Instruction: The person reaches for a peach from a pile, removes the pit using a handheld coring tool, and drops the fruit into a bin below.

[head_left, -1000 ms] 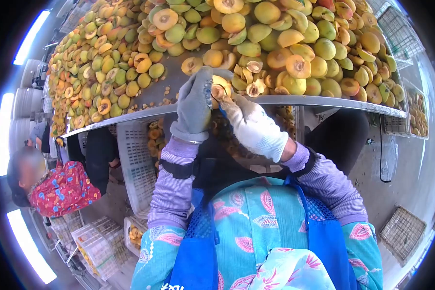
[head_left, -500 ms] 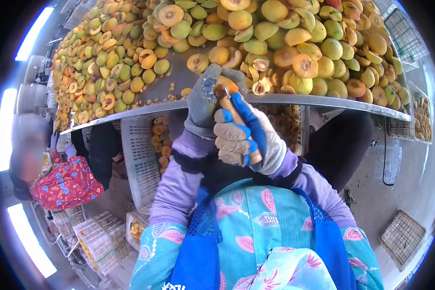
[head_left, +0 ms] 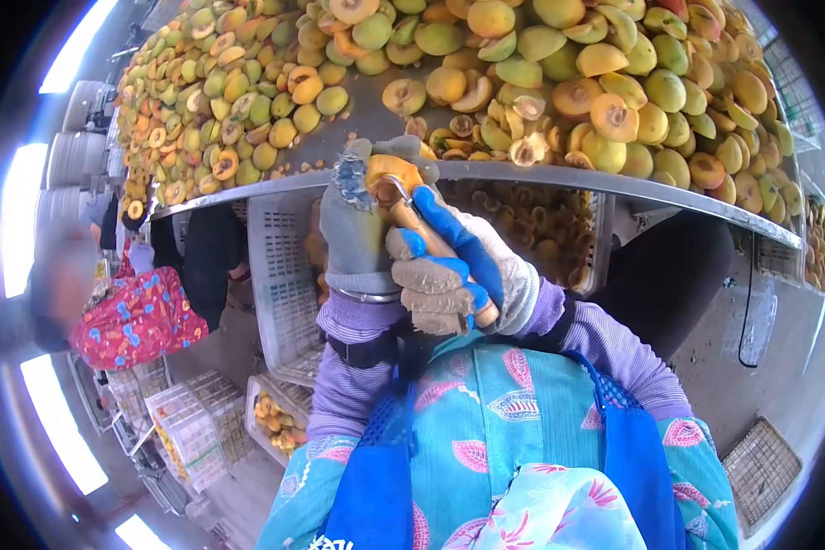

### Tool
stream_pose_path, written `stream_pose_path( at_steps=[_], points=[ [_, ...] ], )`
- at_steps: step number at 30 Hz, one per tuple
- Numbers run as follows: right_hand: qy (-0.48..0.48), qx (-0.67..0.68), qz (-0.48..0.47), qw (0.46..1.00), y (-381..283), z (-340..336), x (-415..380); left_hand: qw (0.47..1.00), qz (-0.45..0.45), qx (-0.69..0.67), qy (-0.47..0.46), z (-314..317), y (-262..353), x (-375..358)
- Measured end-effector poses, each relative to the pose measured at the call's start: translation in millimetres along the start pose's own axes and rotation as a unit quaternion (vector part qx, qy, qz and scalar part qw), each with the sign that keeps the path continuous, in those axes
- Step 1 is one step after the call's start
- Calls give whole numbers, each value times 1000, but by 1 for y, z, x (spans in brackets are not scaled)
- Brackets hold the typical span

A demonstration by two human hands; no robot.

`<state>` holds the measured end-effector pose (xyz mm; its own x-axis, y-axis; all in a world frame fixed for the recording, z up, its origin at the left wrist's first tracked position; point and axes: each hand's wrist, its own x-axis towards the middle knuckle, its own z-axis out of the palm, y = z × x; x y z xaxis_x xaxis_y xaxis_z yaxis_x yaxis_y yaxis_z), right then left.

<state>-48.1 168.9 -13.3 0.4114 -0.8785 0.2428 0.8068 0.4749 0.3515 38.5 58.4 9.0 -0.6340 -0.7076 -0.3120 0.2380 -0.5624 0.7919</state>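
My left hand [head_left: 353, 234], in a grey work glove with a worn blue patch, is closed around a peach half [head_left: 401, 169] whose orange flesh faces me. My right hand [head_left: 458, 275], in a white glove with blue fingers, wraps round the wooden handle of a pitting knife [head_left: 422, 225]. Its curved metal tip meets the flesh of the held half. Both hands are close together, just on my side of the metal table edge [head_left: 513, 170]. Behind them, cut peach halves [head_left: 614, 117] and a few scraps with pits [head_left: 528, 147] lie on the table.
Heaped peach halves [head_left: 220, 101] spread over the far left of the table. Below the edge, a white plastic crate [head_left: 289, 266] and a crate of fruit pieces [head_left: 522, 229] stand near my legs. A person in a red floral garment [head_left: 142, 316] is at the left. An empty-looking crate [head_left: 761, 467] lies right.
Both hands have come down from the table edge toward my body, keeping the peach half and knife together. The left hand has turned, showing more of the orange flesh. My view has shifted slightly.
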Motion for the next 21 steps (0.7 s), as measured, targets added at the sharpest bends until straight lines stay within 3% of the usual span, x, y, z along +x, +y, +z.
stream_pose_path(
  at_steps=[1, 2, 4, 6, 8, 9, 10, 12, 13, 14, 15, 16, 17, 18, 20, 21],
  points=[
    [-4, -8, 8, 1000, 1, -1, -1, 996, 14, 86, 7, 8, 9, -5],
    [-7, -18, 16, 1000, 1, -1, -3, 996, 18, 85, 12, 6, 9, -5],
    [22, -68, 8, 997, -2, 2, -5, 955, 145, 229, -117, 5, 11, 1],
    [5, -82, -12, 997, -4, 2, -4, 935, 147, 283, -156, 7, 11, 9],
    [-5, -91, -24, 996, -6, 3, 0, 989, 75, -54, -111, 7, -7, 16],
    [-7, -45, -22, 999, -7, 4, 3, 998, 47, -40, -2, 24, -1, 4],
    [-8, -2, -17, 1000, -9, 5, 5, 998, 50, -43, -3, 14, 1, 2],
    [-3, 14, 10, 1000, -3, 0, 6, 982, -15, -113, -148, -19, 5, -7],
    [-5, 24, 31, 999, 1, -3, 6, 995, 56, -42, -72, -22, -2, -15],
    [-8, 32, 52, 998, 3, -4, 8, 995, 61, -40, -67, -23, -3, -18],
    [79, -86, 54, 992, -4, -2, 1, 944, 222, 238, -57, -15, 2, -20],
    [163, -204, 49, 964, -14, 1, -7, 793, 361, 489, -44, -10, 5, -18],
    [214, -339, 23, 916, -14, 4, -11, 880, 223, 414, -71, -11, 7, -14],
    [264, -465, -5, 845, -12, 8, -14, 880, 221, 412, -77, -10, 5, -8],
    [127, -195, -2, 973, -11, 0, -9, 970, 99, 203, -88, -8, 1, 3],
    [65, -105, -24, 992, -5, 7, 1, 970, 99, 202, -91, -12, -3, 2]
  ],
)
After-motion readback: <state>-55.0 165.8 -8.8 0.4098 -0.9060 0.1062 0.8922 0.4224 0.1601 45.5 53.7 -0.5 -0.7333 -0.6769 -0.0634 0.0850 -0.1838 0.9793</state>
